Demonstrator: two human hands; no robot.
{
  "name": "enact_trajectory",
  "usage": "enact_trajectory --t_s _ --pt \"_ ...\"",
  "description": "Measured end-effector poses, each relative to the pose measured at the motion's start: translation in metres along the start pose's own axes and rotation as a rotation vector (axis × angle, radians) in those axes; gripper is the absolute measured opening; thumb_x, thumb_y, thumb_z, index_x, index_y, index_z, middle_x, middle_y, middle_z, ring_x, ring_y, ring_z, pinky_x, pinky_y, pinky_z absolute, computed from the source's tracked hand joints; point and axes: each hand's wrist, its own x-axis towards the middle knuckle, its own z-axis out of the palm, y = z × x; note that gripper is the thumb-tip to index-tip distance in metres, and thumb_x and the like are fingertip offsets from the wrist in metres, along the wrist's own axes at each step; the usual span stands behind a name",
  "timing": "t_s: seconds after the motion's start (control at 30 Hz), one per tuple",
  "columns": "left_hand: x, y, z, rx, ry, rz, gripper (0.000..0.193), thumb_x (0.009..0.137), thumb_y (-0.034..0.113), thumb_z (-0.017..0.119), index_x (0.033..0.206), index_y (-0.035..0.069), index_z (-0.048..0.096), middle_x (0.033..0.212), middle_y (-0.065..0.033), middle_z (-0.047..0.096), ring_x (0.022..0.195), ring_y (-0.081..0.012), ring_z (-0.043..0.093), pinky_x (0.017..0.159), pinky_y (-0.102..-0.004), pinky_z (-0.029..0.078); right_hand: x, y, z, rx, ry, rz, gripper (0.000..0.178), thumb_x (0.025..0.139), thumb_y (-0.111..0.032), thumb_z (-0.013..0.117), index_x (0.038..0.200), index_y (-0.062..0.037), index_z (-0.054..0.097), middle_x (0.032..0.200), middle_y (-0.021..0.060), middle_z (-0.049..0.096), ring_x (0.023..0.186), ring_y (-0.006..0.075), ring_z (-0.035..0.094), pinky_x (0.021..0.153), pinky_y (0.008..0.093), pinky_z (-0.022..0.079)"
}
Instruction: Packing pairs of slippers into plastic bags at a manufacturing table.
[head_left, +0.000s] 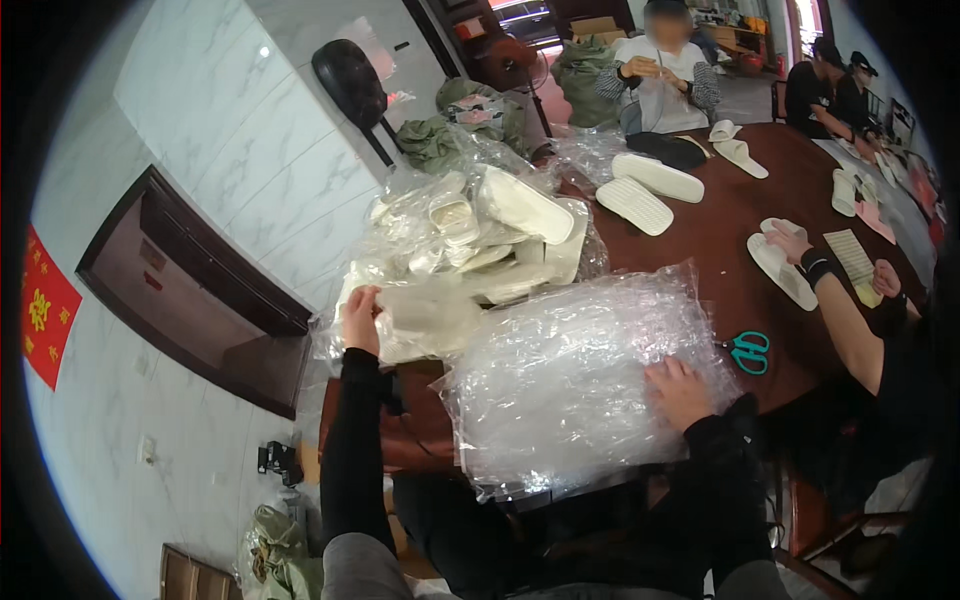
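A stack of clear plastic bags (570, 380) lies in front of me at the table's near edge. My right hand (682, 392) rests on its right side, fingers spread over the film. At the left, my left hand (362, 320) has its fingers closed on the edge of a plastic-wrapped cream slipper (425, 318), which lies against the near side of a heap. That heap of bagged cream slippers (455, 222) rises beyond it, the film hiding many outlines. Teal-handled scissors (750, 352) lie to the right of the stack, their blades partly hidden by the film.
Loose cream slippers (636, 206) lie on the dark red table (700, 262). A co-worker's hand (788, 242) touches a slipper at the right; another person (660, 80) sits across. Green sacks (430, 145) and a fan (512, 65) stand behind the heap.
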Motion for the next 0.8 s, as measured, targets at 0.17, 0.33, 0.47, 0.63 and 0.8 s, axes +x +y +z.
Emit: enact_trajectory --t_s 0.17,0.33,0.47,0.63,0.8 --pt "-0.017 0.100 -0.038 -0.113 -0.137 0.254 0.010 0.098 0.012 0.051 0.098 0.004 0.057 0.085 0.0037 0.052 0.081 -0.0059 0.048 0.076 -0.0216 0.038 0.004 -0.004 0.006 0.024 0.068 -0.046 0.036 0.081 -0.023 0.061 0.117 -0.0210 0.060 0.123 0.0103 0.052 0.118 0.0294 0.047 0.093 0.0494 0.041" --pt "-0.043 0.188 -0.011 -0.102 -0.226 0.260 0.011 0.095 0.006 0.050 0.103 0.004 0.057 0.105 -0.0006 0.055 0.100 -0.0097 0.051 0.093 -0.0243 0.038 0.002 -0.001 0.002 0.042 0.066 -0.016 0.034 0.081 -0.022 0.061 0.115 -0.0205 0.060 0.122 0.0093 0.051 0.117 0.0284 0.048 0.090 0.0509 0.042" --pt "-0.055 0.218 0.005 -0.257 -0.495 0.324 0.013 0.087 -0.001 0.052 0.078 0.007 0.046 0.089 -0.0013 0.043 0.089 -0.0110 0.048 0.085 -0.0257 0.041 0.008 -0.012 -0.006 -0.020 -0.004 -0.015 0.041 0.082 -0.022 0.062 0.122 -0.0219 0.057 0.127 0.0091 0.050 0.118 0.0281 0.049 0.093 0.0448 0.043" --pt "-0.066 0.220 0.053 -0.232 -0.534 0.353 0.023 0.078 -0.010 0.049 0.065 0.008 0.044 0.084 -0.0022 0.047 0.085 -0.0154 0.051 0.090 -0.0312 0.042 0.004 -0.005 0.005 0.013 0.040 -0.027 0.041 0.081 -0.024 0.063 0.121 -0.0224 0.055 0.126 0.0090 0.048 0.121 0.0279 0.046 0.091 0.0519 0.042" --pt "-0.058 0.190 0.080 0.260 -0.916 0.326 0.020 0.082 -0.012 0.048 0.077 0.003 0.061 0.096 -0.0093 0.063 0.098 -0.0193 0.059 0.093 -0.0299 0.044 0.004 -0.002 0.007 0.014 -0.016 0.002 0.044 0.081 -0.024 0.064 0.124 -0.0235 0.055 0.128 0.0106 0.048 0.121 0.0298 0.046 0.092 0.0530 0.042"
